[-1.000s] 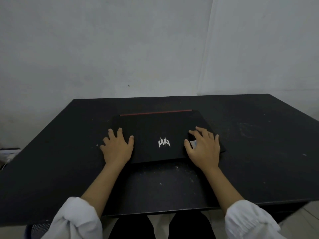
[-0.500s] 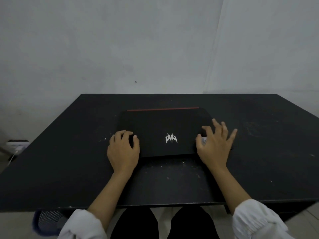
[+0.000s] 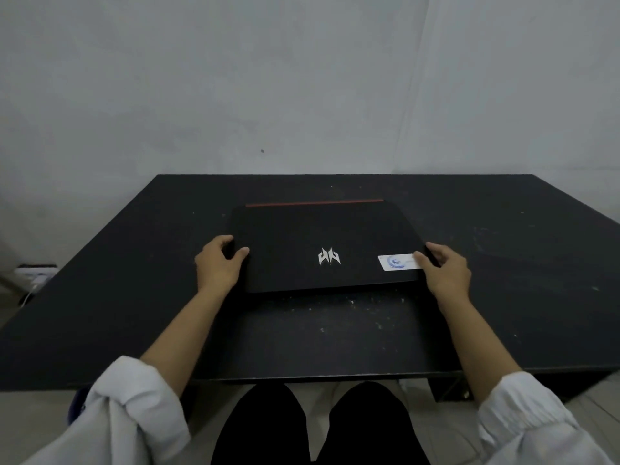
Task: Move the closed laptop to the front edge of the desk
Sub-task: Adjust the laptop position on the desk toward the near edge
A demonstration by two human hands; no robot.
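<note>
A closed black laptop [image 3: 322, 239] with a silver logo and a red strip along its far edge lies flat in the middle of the black desk [image 3: 134, 297]. A white sticker [image 3: 397, 262] sits on its lid near the right side. My left hand [image 3: 218, 266] grips the laptop's left edge, thumb on the lid and fingers curled around the side. My right hand [image 3: 444, 275] holds the right edge, thumb resting on the sticker. A strip of bare desk separates the laptop from the front edge [image 3: 335, 375].
A grey wall [image 3: 302, 78] stands right behind the desk. A white power socket with a cable [image 3: 33, 275] is low on the left. My legs [image 3: 318, 427] are under the desk's front edge. Pale specks dot the desk surface.
Both hands slid outward from the lid to the laptop's left and right edges and closed on them, uncovering the white sticker. The laptop has stayed in place.
</note>
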